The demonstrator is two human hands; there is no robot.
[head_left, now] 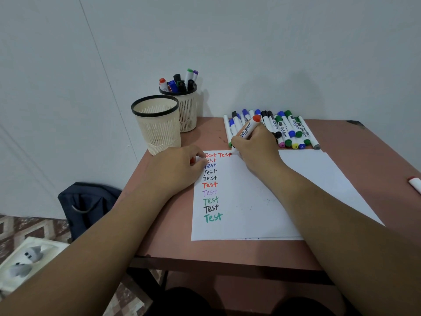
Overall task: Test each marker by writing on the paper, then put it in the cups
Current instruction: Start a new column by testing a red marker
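Note:
My right hand (257, 147) grips a red whiteboard marker (248, 128), its tip on the white paper (262, 201) just after a second red "Test" in the top row. My left hand (177, 167) rests on the paper's top left corner and pinches a small red cap (192, 160). A column of "Test" words in several colours runs down the paper's left side. Several capped markers (287, 128) lie in a row behind the paper. The near cream cup (157, 124) holds nothing I can see. The far cup (188, 110) holds several markers.
The small reddish-brown table (173, 236) stands against a white wall. A white marker with a red end (415, 184) lies at the table's right edge. A dark bag (88, 206) sits on the patterned floor to the left.

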